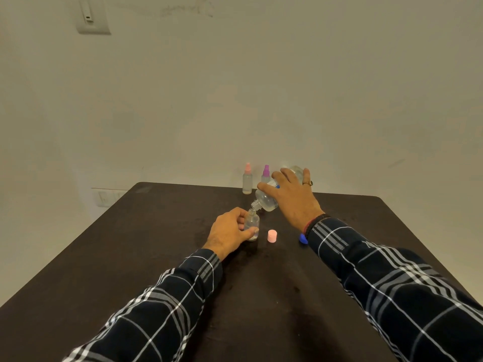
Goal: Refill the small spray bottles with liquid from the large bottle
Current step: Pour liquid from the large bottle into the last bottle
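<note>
The open small bottle point(252, 224) stands upright on the counter point(156, 244), near its middle. The left hand point(230, 232) holds it from 9 o'clock. At its 1 o'clock, the large bottle point(265, 201) is tilted above the counter under the right hand point(292, 197), its mouth just over the small bottle's neck. A loose cap point(272, 235) sits on the counter just beside the small bottle at 4 o'clock. A second cap point(303, 239) lies farther out at 3 o'clock, partly behind the right sleeve point(366, 259). At 12 o'clock, by the counter's far edge, two spray bottles stand side by side: the left spray bottle point(247, 181) and the right spray bottle point(265, 175), the latter partly behind the large bottle.
</note>
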Demonstrator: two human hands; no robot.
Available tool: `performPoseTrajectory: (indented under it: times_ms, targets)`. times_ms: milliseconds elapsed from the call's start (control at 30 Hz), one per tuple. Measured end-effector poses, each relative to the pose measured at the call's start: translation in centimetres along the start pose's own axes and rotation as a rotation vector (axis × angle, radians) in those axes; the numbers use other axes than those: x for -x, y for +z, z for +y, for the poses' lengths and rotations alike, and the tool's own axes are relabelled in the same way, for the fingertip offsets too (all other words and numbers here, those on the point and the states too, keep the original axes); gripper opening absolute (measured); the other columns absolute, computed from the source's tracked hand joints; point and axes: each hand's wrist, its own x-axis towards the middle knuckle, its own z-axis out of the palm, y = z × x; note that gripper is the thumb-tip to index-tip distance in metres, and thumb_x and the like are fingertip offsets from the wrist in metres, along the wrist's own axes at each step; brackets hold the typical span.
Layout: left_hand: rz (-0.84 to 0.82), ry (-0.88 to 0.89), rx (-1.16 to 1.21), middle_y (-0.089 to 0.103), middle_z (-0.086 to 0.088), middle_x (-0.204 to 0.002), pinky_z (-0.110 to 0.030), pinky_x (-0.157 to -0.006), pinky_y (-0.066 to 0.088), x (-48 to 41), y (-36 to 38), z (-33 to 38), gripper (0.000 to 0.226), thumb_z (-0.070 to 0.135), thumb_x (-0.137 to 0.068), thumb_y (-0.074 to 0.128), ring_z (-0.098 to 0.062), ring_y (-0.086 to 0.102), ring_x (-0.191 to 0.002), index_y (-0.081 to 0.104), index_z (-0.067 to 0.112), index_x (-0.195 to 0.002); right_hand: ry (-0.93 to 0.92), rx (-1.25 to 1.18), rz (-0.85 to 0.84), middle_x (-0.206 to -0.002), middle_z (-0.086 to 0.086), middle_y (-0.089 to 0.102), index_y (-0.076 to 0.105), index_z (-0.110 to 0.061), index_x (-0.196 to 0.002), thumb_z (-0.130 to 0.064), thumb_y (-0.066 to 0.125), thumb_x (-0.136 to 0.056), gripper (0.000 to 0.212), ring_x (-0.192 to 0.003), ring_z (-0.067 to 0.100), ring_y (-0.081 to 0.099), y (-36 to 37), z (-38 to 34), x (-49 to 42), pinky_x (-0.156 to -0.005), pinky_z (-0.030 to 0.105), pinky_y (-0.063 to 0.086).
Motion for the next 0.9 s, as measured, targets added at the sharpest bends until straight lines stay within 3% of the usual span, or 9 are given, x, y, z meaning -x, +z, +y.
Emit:
performPoseTrajectory:
  times_ms: [533,900]
  targets:
    - [0.007,0.012,-0.017,0.066,0.014,-0.099,-0.025,-0.086,0.057,0.06,-0.03,0.09,0.04,0.034,-0.082,0.082,-0.003,0.065,-0.087,0.061,0.029,-0.116,-0.006,0.021,0.012,-0.154,0.011,0.03,0.034,-0.042,-0.145,-0.024,0.071,-0.09,0.069,-0.146,0.035,0.021,-0.05,-0.04,-0.03,-0.113,0.071,0.013]
    - [0.009,0.016,-0.022,0.065,0.015,-0.096,-0.011,-0.072,0.046,0.22,-0.1,0.2,0.037,0.033,-0.083,0.081,0.002,0.063,-0.081,0.061,0.028,-0.114,-0.019,0.062,0.026,-0.153,0.014,0.033,0.037,-0.04,-0.144,-0.02,0.072,-0.088,0.069,-0.145,0.037,0.024,-0.44,-0.28,-0.06,-0.11,0.074,0.014]
